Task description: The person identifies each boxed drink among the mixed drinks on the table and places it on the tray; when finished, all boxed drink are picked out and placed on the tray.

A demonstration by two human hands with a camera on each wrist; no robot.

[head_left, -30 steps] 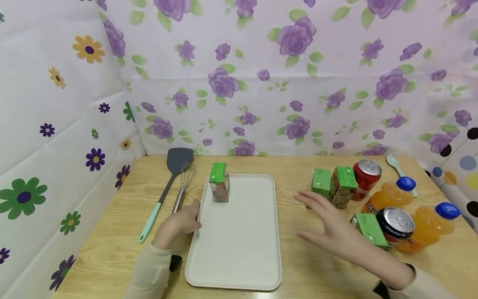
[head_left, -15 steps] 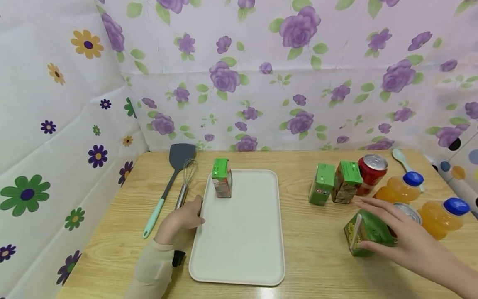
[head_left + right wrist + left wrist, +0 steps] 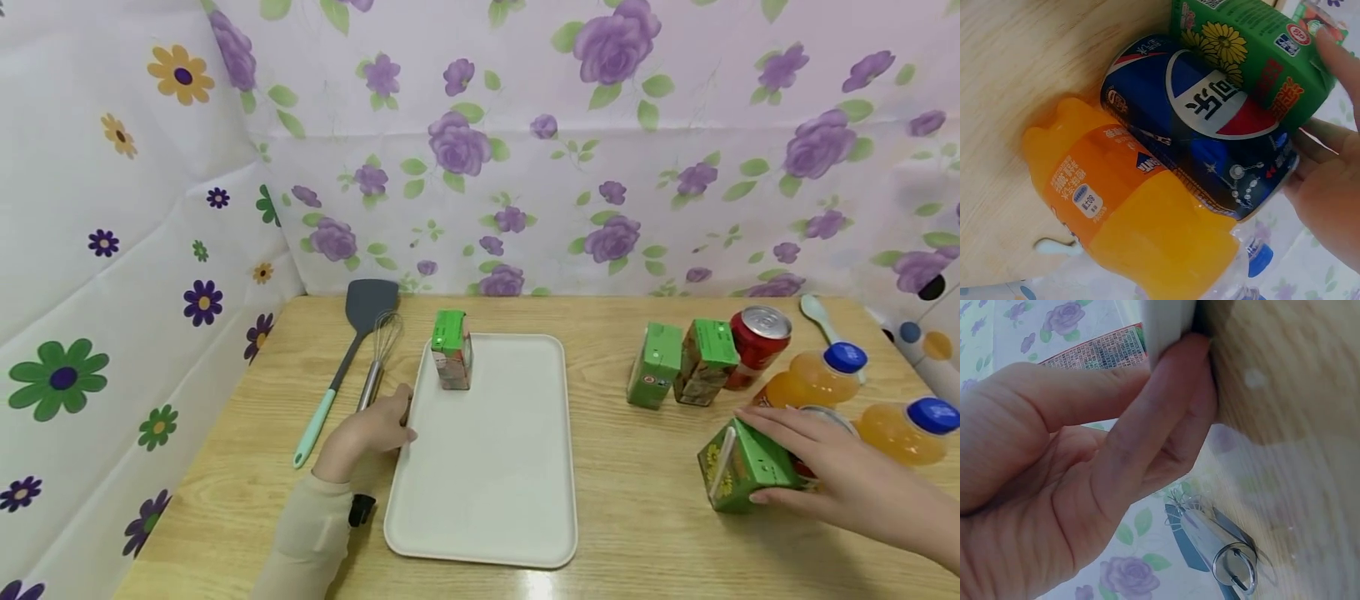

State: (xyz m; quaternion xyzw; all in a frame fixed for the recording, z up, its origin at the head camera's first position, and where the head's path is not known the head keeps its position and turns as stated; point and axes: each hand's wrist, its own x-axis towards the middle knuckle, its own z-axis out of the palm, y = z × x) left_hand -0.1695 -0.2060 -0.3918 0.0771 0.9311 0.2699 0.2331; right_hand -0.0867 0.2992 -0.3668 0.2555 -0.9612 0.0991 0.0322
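My left hand [image 3: 375,425] pinches the left rim of a cream tray [image 3: 487,475] between thumb and fingers. In the left wrist view the tray's edge [image 3: 1169,325] sits between the fingertips. A green-topped drink carton [image 3: 453,354] stands at the tray's far left corner. On the right, my right hand [image 3: 840,475] grips a green drink carton [image 3: 738,471] with yellow flowers and a straw on its side. In the right wrist view, that carton [image 3: 1266,56] is beside a blue cola can [image 3: 1204,119], with thumb and fingers on its upper end.
Two more green cartons [image 3: 655,367] [image 3: 705,362] and a red can [image 3: 759,342] stand behind. Orange drink bottles [image 3: 813,379] [image 3: 903,429] stand at the right, near a pale spoon [image 3: 819,315]. A spatula [image 3: 337,383] and whisk [image 3: 378,358] lie left of the tray.
My right hand has moved right from the space beside the tray to the flowered carton and taken hold of it. My left hand keeps its place on the tray; the head view shifts slightly.
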